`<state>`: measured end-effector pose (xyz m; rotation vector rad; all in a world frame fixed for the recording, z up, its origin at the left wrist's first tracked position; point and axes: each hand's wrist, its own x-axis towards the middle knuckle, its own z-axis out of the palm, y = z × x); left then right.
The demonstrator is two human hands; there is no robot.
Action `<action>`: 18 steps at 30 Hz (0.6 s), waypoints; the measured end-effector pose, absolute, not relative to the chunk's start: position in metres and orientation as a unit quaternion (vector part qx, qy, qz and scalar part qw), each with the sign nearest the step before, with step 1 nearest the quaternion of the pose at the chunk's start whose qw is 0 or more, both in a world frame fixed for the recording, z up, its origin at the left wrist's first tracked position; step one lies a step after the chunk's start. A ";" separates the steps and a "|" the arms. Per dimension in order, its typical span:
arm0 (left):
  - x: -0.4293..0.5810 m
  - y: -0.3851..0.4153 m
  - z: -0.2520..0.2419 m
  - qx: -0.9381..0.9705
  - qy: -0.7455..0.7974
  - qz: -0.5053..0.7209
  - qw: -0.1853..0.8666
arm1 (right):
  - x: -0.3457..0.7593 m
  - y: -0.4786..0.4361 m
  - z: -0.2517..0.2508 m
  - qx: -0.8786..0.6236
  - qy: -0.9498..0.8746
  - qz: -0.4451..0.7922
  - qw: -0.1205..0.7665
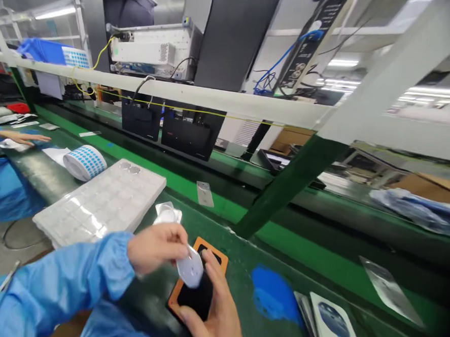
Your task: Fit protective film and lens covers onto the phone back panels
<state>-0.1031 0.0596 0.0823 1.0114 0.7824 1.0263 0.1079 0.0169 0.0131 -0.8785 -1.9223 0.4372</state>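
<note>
My left hand [159, 247], in a blue sleeve, pinches the edge of a round white disc [190, 269]. The disc is tilted over an orange-framed black piece [197, 295] on the green bench. At the right side of that piece is my right hand [220, 310], thumb and fingers curved around its edge. A small white round item on a square backing [168, 213] lies just behind my left hand.
A clear-covered white tray [105, 197] and a roll with blue dots [85, 162] are at the left. Blue material [274, 293] and white boxes [333, 327] lie right. A green post [292, 188] rises behind. Another person's hand [24, 137] rests far left.
</note>
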 end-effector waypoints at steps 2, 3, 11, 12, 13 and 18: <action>-0.074 0.028 0.060 0.377 0.296 0.434 0.763 | 0.106 0.005 0.021 -0.316 -0.788 0.235 0.474; -0.063 0.018 0.051 0.347 0.283 0.432 0.783 | 0.107 0.000 0.022 -0.310 -0.784 0.260 0.470; -0.080 0.030 0.003 0.653 0.500 0.463 0.330 | 0.145 0.025 0.013 -0.483 -0.710 0.222 0.461; -0.089 0.038 -0.005 0.685 0.531 0.437 0.239 | 0.151 0.037 0.010 -0.512 -0.716 0.174 0.441; -0.098 0.045 -0.013 0.703 0.559 0.404 0.172 | 0.156 0.051 0.006 -0.529 -0.730 0.132 0.413; -0.120 0.068 -0.051 0.727 0.632 0.260 0.071 | 0.155 0.095 -0.024 -0.484 -0.825 0.060 0.284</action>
